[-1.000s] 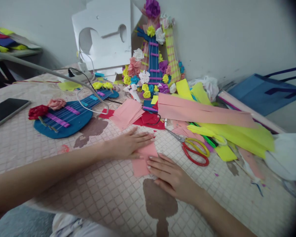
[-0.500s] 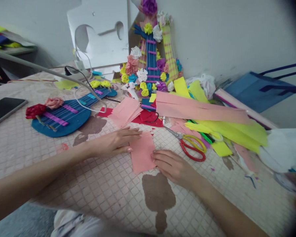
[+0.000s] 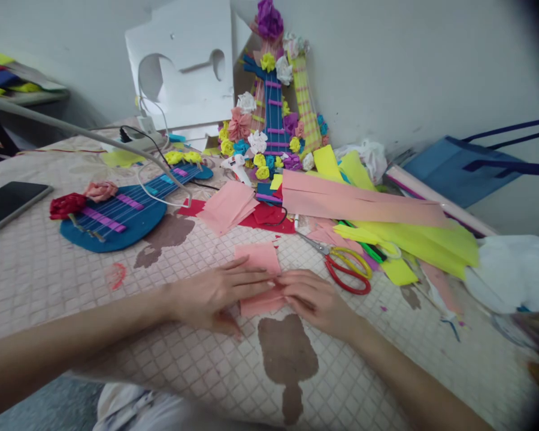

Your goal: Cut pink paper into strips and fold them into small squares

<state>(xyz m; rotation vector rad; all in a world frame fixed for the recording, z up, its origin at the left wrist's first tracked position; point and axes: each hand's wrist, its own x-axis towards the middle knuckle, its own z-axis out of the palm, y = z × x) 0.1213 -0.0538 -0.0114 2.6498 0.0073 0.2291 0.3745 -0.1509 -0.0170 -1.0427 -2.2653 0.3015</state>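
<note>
A pink crepe paper sheet [image 3: 258,256] lies flat on the table in front of me. Across its middle stretches my left hand [image 3: 222,293], fingers extended and partly covering the sheet. My right hand [image 3: 318,299] rests at the sheet's right edge with fingers bent, its fingertips meeting those of my left hand. Whether the right fingers pinch the paper is hard to see. Just beyond, a stack of pink paper pieces [image 3: 228,206] lies over red paper [image 3: 269,216]. Scissors [image 3: 348,269] with red and yellow handles lie right of the sheet.
A blue paper guitar [image 3: 112,218] with roses and a phone [image 3: 13,203] lie at left. Decorated guitars [image 3: 273,114], a white glue gun [image 3: 236,167] and a cut-out white board [image 3: 184,78] are behind. Long pink strips [image 3: 363,200] and yellow paper [image 3: 431,245] cover the right.
My left hand has slid right and toward me, from the sheet's upper left edge onto its middle. My right hand stays near the right edge, now touching the left fingertips.
</note>
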